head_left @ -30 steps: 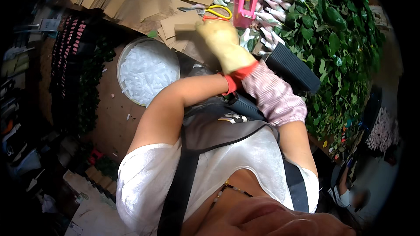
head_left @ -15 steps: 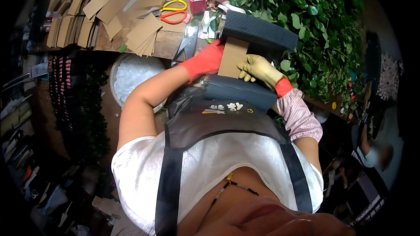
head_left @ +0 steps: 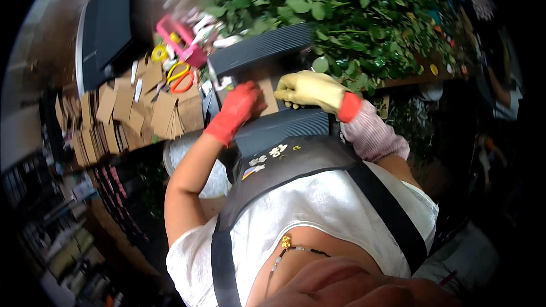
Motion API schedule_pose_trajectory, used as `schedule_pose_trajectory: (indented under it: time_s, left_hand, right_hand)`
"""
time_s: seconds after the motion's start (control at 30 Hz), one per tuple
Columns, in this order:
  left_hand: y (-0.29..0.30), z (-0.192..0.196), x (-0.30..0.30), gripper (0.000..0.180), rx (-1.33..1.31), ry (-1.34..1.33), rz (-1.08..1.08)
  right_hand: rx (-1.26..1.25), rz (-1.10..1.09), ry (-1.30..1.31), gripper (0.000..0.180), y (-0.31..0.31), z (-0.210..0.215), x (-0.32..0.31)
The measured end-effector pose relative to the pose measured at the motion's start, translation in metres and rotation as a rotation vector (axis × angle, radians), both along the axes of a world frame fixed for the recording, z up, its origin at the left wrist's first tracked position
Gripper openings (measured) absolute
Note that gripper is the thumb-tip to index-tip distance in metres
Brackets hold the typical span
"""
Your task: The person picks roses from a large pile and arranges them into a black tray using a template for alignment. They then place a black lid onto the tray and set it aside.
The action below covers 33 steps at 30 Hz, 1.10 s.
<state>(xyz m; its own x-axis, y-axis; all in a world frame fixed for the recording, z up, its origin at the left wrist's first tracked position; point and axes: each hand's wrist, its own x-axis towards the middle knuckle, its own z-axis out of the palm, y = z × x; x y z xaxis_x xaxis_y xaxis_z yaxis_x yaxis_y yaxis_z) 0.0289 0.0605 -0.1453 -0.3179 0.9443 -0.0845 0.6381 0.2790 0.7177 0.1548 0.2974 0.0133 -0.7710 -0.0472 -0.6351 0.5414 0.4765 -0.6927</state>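
A broad heap of green leafy stems [head_left: 369, 28] covers the far right of the tabletop [head_left: 192, 109]. Nearer the person are two dark ribbed panels [head_left: 261, 50], with a brown cardboard piece [head_left: 270, 98] between them. The red-gloved left hand [head_left: 242, 103], fingers half curled, is at its left side; the yellow-gloved right hand [head_left: 310, 88] bends its fingers at its right edge. Whether either grips it, I cannot tell. Leftward lies a pink tape dispenser [head_left: 192, 55].

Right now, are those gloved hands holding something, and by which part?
The left hand is at the left side of the brown card, the right hand at its right edge; whether either grips it, I can't tell.
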Motion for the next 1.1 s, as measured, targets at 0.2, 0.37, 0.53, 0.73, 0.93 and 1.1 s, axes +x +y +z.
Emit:
schedule_pose_trajectory:
  time_s: [0.2, 0.37, 0.53, 0.73, 0.93, 1.1]
  left_hand:
    - [-0.004, 0.027, 0.01, 0.07, -0.011, 0.259, -0.071]
    - [0.001, 0.018, 0.008, 0.071, -0.045, 0.23, -0.096]
    - [-0.001, 0.018, 0.011, 0.07, -0.042, 0.224, -0.047]
    - [-0.003, 0.029, 0.009, 0.064, -0.055, 0.185, -0.032]
    - [0.014, 0.066, 0.003, 0.052, 0.02, -0.913, 0.23]
    - [-0.009, 0.033, -0.008, 0.066, 0.164, -0.763, 0.306]
  right_hand:
    - [0.863, -0.395, 0.647, 0.045, 0.102, 0.007, 0.046]
    - [1.166, -0.001, 0.426, 0.054, 0.134, -0.078, 0.019]
    - [0.377, -0.635, 1.112, 0.021, 0.154, -0.027, 0.015]
    - [0.769, -0.444, 1.262, 0.038, 0.162, 0.099, 0.06]
    - [0.219, -0.617, 0.839, 0.032, 0.123, 0.075, 0.1]
    - [1.161, 0.224, 0.41, 0.077, 0.085, -0.009, 0.11]
